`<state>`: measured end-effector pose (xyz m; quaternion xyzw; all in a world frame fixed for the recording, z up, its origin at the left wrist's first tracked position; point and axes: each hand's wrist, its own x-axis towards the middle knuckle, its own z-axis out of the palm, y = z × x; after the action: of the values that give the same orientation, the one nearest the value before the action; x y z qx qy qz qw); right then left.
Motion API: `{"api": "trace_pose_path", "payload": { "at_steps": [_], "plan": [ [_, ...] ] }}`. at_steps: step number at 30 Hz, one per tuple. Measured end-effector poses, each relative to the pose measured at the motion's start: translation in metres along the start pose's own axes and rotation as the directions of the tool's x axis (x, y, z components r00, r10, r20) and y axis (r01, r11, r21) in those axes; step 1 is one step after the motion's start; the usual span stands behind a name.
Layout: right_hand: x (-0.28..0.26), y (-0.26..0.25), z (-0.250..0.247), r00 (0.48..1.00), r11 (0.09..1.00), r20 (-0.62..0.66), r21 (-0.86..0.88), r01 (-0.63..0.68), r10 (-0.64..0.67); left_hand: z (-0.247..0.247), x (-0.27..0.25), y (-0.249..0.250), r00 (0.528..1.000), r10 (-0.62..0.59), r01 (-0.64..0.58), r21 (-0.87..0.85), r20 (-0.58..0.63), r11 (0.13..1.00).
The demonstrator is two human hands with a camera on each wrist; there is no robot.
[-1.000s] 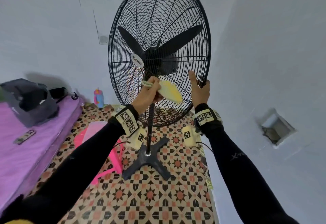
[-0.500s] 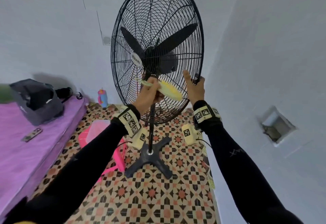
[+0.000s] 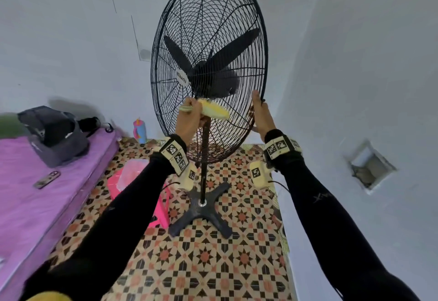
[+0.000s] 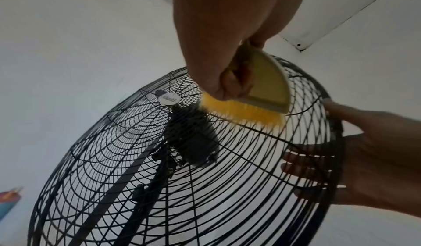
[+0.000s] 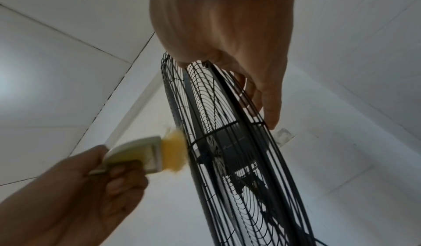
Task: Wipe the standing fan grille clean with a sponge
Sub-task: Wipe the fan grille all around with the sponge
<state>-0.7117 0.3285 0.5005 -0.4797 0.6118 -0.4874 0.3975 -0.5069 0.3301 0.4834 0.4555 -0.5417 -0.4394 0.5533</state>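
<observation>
Both hands work the fan grille [image 3: 208,39]: left hand [image 3: 189,120] grips a yellow-bristled brush [image 3: 214,111], risen toward the hub; right hand [image 3: 262,115], fingers curled, clasps the four-o'clock rim. Wiping continues.

purple mattress [image 3: 35,205], left edge | dark bag [image 3: 57,134] on it, upper left | remote [image 3: 46,179] below bag | pink stool [image 3: 139,189], centre-left | bottle [image 3: 139,131] by wall | wall recess [image 3: 369,167], right

Grey walls [image 3: 355,51], patterned floor [image 3: 213,265] (purple bed [image 3: 35,194] nr).
</observation>
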Motion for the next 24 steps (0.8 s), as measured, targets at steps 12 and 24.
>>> {"api": "trace_pose_path", "payload": {
  "at_steps": [12,24],
  "plan": [
    [0.008,0.004,-0.006,1.0,1.0,-0.003,0.005,-0.025,0.025,0.014,-0.023,0.001,0.96,-0.041,0.013,0.102,0.276,0.995],
    [0.012,0.002,-0.015,0.995,0.998,0.08,-0.003,-0.062,0.063,0.048,-0.069,-0.004,0.933,0.134,-0.263,0.376,0.335,0.889]
  ]
}}
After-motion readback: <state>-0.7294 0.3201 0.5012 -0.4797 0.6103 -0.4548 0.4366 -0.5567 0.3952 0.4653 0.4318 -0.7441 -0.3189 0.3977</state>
